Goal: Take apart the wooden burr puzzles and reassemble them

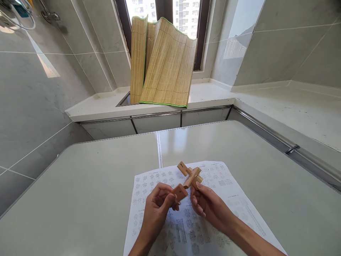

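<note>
Between my thumb and fingers, my left hand (161, 202) pinches a short reddish-brown wooden block (180, 192) with a small dark mark on its face. My right hand (206, 202) grips a cross-shaped set of interlocked wooden puzzle pieces (192, 176) by its lower end. One arm of that set, at the upper left, carries a dark mark. The block's upper right corner meets or overlaps the lower tip of the set; whether they touch I cannot tell. Beneath both hands lies a white instruction sheet (156, 174) printed with many small diagrams.
The pale table (80, 188) has a seam running away from me. Behind it, a folded bamboo mat (166, 67) stands on a white ledge (213, 94) by the window. Grey tiled walls (32, 106) rise at both sides. A shower fitting (50, 16) hangs at the upper left.
</note>
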